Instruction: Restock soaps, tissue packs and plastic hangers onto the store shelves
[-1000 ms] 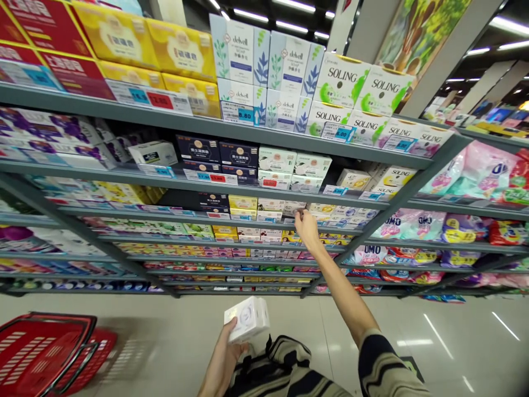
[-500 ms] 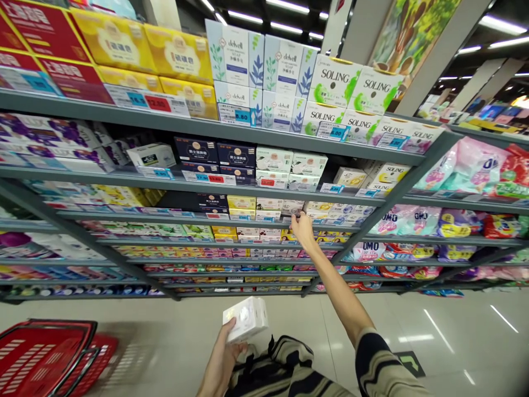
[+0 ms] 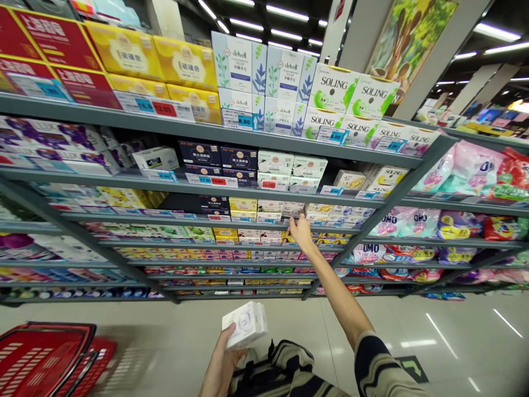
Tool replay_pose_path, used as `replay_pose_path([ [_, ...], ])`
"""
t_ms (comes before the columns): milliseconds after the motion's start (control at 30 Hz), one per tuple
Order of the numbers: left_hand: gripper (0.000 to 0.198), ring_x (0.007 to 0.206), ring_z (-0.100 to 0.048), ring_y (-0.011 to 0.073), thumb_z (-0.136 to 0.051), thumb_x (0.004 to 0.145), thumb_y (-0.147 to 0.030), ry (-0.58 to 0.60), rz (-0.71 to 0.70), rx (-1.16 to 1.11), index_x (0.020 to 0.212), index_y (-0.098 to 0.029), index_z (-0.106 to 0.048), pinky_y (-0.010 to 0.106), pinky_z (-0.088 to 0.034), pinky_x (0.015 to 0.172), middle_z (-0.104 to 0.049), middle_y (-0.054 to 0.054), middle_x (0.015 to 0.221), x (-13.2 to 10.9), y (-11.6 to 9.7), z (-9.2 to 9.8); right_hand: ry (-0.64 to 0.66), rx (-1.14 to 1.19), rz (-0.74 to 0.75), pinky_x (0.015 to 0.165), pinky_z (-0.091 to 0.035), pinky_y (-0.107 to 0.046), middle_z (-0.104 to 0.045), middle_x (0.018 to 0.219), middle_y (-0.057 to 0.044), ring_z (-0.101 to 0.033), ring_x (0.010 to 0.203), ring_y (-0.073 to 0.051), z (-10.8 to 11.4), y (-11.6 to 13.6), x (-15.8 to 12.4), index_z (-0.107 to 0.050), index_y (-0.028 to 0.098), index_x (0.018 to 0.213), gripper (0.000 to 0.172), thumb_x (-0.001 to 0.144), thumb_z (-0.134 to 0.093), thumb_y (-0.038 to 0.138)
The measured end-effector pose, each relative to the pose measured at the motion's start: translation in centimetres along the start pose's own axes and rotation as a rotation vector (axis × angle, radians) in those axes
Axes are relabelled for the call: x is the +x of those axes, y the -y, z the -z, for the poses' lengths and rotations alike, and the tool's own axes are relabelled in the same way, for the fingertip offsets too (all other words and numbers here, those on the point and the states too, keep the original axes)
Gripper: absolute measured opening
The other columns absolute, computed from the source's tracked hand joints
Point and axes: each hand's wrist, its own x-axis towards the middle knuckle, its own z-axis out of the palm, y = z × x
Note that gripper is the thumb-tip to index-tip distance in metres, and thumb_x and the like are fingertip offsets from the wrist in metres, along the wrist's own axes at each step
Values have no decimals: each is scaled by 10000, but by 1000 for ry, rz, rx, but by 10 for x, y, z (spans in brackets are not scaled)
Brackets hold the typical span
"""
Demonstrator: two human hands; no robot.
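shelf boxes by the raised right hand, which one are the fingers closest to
The small white box at the shelf front, just above the right hand's fingers. The white box to its left and the yellow boxes stand further from them.

Shopping basket (image 3: pixel 41 358) on floor (image 3: pixel 372 331) at left, store shelves (image 3: pixel 206 129) ahead, right hand (image 3: pixel 301 232) at the shelves, box (image 3: pixel 244 325) in left hand (image 3: pixel 221 366)

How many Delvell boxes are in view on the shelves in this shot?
4, stacked two across and two high on the highest visible shelf: upper left, upper right, lower left, lower right. More may be hidden behind them.
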Motion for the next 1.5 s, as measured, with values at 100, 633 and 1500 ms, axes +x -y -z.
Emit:
replay_pose_path([
  [100, 586, 681, -590, 169, -849, 754, -504, 3, -14, 1, 1180, -144, -668, 302, -435, 539, -718, 70, 983, 1, 1, 2, 0, -33, -14, 778, -542, -258, -807, 788, -108, -781, 875, -228, 1, 4, 1, -515, 59, 1335, 391, 1082, -459, 351],
  [633, 526, 632, -515, 149, -854, 731, -523, -47, -32, 43, 1065, -163, -664, 301, -440, 536, -677, 25, 857, -5, -2, -3, -21, -361, 161, 866, -529, -329, -802, 997, -136, -762, 954, -285, -2, 13, 1, -582, 225, 1449, 439, 1093, -369, 369],
  [1500, 549, 616, -525, 147, -868, 706, -499, -70, -24, 45, 1090, -165, -661, 293, -411, 521, -681, 20, 851, -1, -4, -5, -9, -10, 70, 886, -548, -281, -798, 739, -65, -788, 862, -225, 0, -9, 8, -459, 30, 1511, 551, 1082, -411, 372],
])
